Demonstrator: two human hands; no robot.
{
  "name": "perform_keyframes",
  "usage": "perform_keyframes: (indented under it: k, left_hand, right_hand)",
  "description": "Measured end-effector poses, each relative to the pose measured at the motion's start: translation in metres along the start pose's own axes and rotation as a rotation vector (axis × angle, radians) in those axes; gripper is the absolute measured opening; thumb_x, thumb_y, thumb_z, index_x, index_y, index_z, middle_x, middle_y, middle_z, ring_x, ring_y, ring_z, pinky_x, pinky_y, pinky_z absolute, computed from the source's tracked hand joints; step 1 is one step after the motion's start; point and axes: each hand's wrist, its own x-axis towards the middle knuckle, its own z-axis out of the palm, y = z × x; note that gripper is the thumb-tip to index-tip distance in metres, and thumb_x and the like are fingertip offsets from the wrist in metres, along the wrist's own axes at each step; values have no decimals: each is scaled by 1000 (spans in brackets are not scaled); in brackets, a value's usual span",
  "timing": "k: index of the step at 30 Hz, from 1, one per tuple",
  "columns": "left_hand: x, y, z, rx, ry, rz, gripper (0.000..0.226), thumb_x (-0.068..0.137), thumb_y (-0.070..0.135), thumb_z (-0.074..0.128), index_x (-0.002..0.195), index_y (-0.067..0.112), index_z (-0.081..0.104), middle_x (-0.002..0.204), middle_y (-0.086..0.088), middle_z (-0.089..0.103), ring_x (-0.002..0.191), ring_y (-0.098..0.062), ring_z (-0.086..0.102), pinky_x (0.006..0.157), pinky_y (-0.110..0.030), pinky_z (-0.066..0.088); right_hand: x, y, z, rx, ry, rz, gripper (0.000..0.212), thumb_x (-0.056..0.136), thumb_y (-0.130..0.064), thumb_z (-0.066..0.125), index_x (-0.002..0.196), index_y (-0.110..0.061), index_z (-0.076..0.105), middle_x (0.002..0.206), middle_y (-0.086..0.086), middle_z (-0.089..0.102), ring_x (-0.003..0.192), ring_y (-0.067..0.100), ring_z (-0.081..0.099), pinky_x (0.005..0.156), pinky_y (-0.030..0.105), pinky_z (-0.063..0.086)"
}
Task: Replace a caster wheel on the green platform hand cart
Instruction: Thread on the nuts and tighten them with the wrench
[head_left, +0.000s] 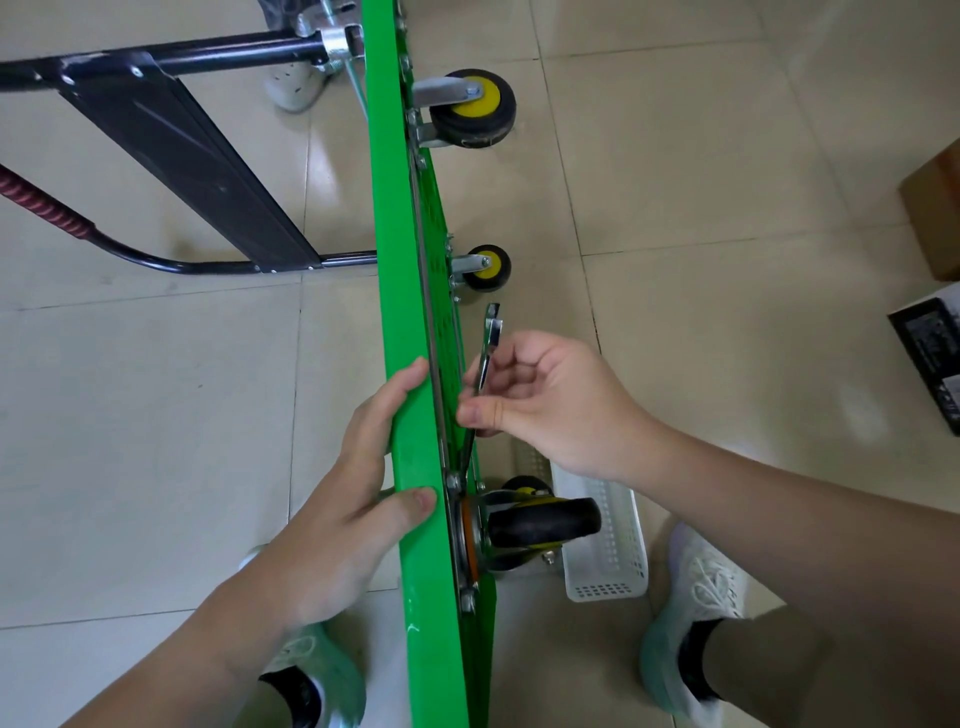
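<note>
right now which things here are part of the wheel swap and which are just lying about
In the job:
green cart platform, gripped by left hand
near caster wheel
wrench, pinched in right hand

Lying about:
white basket
cardboard box
black box

The green platform looked like smooth, faintly glossy plastic. The wrench was bright polished metal, and the far caster's bracket a duller metal. The nearest caster wheel had a matt black rubber tyre. The basket was white perforated plastic; the floor tiles shone glossy.
</note>
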Motion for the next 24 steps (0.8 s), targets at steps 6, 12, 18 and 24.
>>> perform_keyframes:
  k: [6,12,18,24]
  left_hand:
    - [-1,1,3,-16,18,1,83,77,40,56,148,66,22,162,25,27,150,-1,27,124,-42,25]
    - [-2,-1,4,-35,22,8,83,77,38,57,149,65,24,163,25,25,151,1,25,122,-37,23]
    - [-2,-3,3,-38,22,3,83,76,39,58,146,68,25,162,22,28,150,-5,30,123,-44,28]
    - [-2,-2,3,-52,-1,-1,81,76,39,58,143,71,26,158,30,27,144,7,31,97,-4,40]
  right_hand:
    - [-3,3,6,-116,-16,-69,29,68,-6,85,88,-18,68,85,11,74,79,19,71,83,41,61]
    - [6,5,11,-182,42,-32,28,71,-6,87,89,-16,68,80,8,73,72,15,70,79,42,62]
    - [17,19,9,-205,30,50,26,72,-9,87,82,-22,67,69,-3,72,75,21,74,81,43,61]
    - [34,33,5,-96,41,183,22,78,-4,80,96,-7,68,71,0,73,73,17,72,71,33,61]
